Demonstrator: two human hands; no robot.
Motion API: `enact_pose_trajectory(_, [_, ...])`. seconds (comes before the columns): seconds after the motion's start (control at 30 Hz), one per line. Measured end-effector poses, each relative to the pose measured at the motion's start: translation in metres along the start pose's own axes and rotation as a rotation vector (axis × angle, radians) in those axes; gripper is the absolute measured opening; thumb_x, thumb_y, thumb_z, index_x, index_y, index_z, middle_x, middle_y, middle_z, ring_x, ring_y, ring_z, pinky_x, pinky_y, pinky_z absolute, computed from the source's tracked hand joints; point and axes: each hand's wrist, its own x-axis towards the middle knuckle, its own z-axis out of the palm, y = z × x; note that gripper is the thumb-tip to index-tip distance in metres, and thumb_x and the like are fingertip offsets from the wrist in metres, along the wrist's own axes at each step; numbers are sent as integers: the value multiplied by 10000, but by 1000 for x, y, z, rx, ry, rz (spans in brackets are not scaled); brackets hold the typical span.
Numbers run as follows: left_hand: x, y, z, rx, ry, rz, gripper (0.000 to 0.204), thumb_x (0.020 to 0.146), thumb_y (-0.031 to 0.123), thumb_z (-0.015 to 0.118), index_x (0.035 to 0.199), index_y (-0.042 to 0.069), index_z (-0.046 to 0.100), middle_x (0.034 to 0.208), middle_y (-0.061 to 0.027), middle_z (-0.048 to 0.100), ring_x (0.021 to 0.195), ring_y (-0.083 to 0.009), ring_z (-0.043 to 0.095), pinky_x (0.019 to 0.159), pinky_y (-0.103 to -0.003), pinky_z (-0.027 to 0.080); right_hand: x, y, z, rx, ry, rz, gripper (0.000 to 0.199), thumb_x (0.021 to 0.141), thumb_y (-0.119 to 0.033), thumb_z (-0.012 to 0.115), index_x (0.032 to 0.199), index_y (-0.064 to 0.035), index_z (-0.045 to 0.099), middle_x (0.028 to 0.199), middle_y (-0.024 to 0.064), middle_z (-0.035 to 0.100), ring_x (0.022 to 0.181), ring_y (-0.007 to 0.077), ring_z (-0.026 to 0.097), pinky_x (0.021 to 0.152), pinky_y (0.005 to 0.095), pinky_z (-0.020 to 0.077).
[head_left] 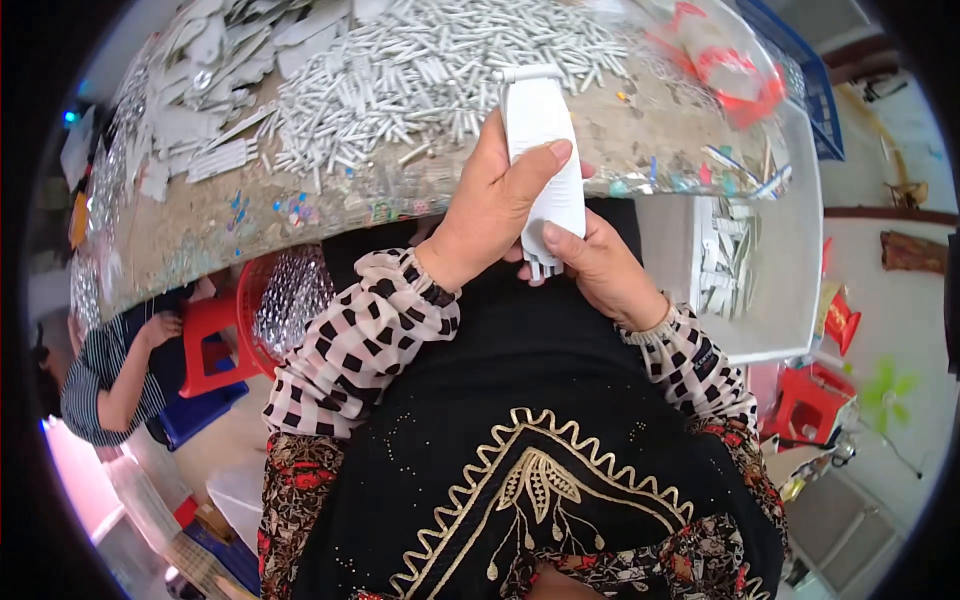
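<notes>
Head view: both hands meet just below the near edge of the table (200, 235), above the person's lap. The left hand (490, 205) grasps a white plastic piece (540, 130) from its left side, thumb laid across the front. The right hand (600, 265) closes around the lower end of the same piece, thumb pressing its front face. The piece stands roughly upright, with a flat cap at its top and short prongs at its bottom, which show between the two hands.

On the table behind lies a large heap of small silver sticks (420, 70), with flat white parts (215, 60) piled to the left. A clear tray (790, 300) at the right holds more white pieces. A red basket (275, 310) sits under the table edge at the left, beside another person in a striped top (105, 375).
</notes>
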Motion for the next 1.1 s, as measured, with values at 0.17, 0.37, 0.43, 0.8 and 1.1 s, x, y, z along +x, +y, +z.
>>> enact_pose_trajectory(0.17, [8,-13,28,-77,-129,-137,529,963,320,573,1312,31,302,1113,-166,590,970,-203,622,777,-312,543,-34,-2,-13,-206,181,-123,305,970,-270,564,1146,-24,525,881,92,662,707,127,618,585,225,460])
enact_pose_trajectory(0.37, [9,-52,24,144,-358,-285,707,939,463,590,1401,7,311,1089,-101,598,975,-130,559,886,-274,457,-88,9,-59,-402,717,-280,214,970,-197,556,1090,-20,532,770,63,637,616,104,577,548,214,434])
enact_pose_trajectory(0.43, [5,-51,25,278,-415,-378,611,983,501,471,1377,46,366,1075,-108,640,992,-163,607,912,-296,459,-116,7,-89,-600,1018,-463,200,975,-188,551,1087,-22,538,762,60,639,598,99,574,533,221,430])
enact_pose_trajectory(0.8, [-8,-67,38,398,-558,-475,559,998,532,399,1246,47,523,997,-96,651,932,-146,617,873,-276,474,-171,154,-238,-1296,1390,515,466,924,-407,537,967,54,598,865,328,629,940,473,598,805,513,473])
enact_pose_trajectory(1.1, [-7,-73,49,432,-588,-419,523,1011,476,413,1207,10,548,975,-97,635,918,-143,616,845,-276,487,-179,133,-242,-1375,1637,-1,449,942,-397,513,1027,42,552,874,256,653,810,459,622,728,503,488])
